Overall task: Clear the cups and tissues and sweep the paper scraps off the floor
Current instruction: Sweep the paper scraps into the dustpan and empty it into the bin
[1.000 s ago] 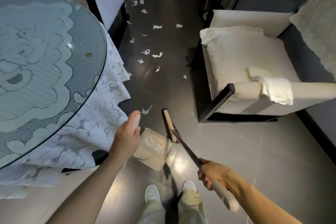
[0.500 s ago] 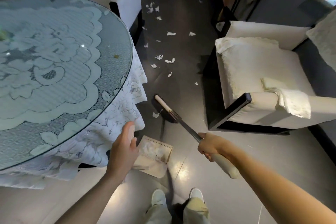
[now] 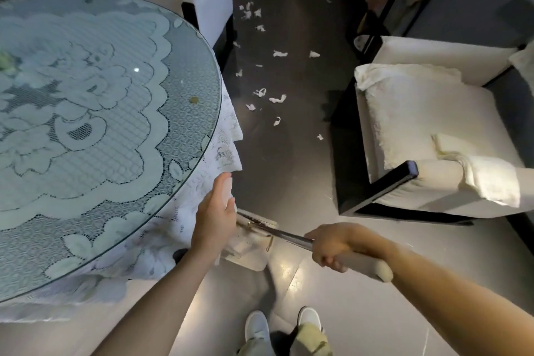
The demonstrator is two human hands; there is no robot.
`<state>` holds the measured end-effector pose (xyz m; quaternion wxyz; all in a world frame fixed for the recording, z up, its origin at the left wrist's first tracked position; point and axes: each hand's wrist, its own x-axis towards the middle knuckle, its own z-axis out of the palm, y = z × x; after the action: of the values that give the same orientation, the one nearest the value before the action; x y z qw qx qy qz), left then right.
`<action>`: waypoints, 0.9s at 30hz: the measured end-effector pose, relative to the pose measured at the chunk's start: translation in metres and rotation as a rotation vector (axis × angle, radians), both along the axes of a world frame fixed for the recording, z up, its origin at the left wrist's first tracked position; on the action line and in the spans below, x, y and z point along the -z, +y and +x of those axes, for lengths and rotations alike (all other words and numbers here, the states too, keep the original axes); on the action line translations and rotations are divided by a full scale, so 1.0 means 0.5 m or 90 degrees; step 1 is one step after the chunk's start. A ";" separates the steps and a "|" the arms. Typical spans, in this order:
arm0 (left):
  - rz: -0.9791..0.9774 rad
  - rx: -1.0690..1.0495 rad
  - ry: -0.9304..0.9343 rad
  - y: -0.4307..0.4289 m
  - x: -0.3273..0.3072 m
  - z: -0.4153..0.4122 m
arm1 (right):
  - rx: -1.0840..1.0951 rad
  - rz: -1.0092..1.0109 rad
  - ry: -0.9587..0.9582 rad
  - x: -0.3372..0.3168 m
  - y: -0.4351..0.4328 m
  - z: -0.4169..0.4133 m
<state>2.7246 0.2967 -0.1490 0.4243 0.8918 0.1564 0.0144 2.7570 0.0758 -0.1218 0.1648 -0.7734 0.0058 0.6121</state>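
Several white paper scraps (image 3: 277, 99) lie scattered on the dark floor between the table and the armchair, with more farther back (image 3: 248, 10). My left hand (image 3: 215, 217) grips the white upright handle of a beige dustpan (image 3: 251, 253) that stands on the floor by the tablecloth's edge. My right hand (image 3: 332, 246) grips the broom (image 3: 289, 235) by its metal shaft, just above the pale grip. The broom head lies at the dustpan's mouth, partly hidden behind my left hand. No cups or tissues are in view.
A round glass-topped table (image 3: 86, 124) with a white lace cloth fills the left. A white armchair (image 3: 419, 124) with a black frame stands at the right, and another chair (image 3: 208, 3) at the back. My shoes (image 3: 257, 326) are at the bottom.
The broom head has been drawn back from the floor beside the tablecloth to the dustpan's mouth. The lone scrap near the cloth is gone from the floor. My left hand keeps hold of the dustpan handle.
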 end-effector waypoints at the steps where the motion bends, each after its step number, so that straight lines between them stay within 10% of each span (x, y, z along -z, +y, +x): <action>1: -0.003 0.001 0.007 -0.004 0.000 0.010 | 0.050 0.009 0.017 -0.028 -0.011 0.018; 15: 0.027 0.059 -0.047 -0.064 -0.028 0.232 | 0.540 0.157 0.019 -0.091 -0.260 0.256; 27: 0.082 -0.005 0.032 -0.145 -0.008 0.621 | 0.433 -0.012 -0.239 0.115 -0.367 0.661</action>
<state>3.0353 0.2242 -0.1451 0.3618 0.9167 0.1693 0.0041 3.0877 -0.1078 -0.1792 0.3494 -0.8275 0.2376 0.3698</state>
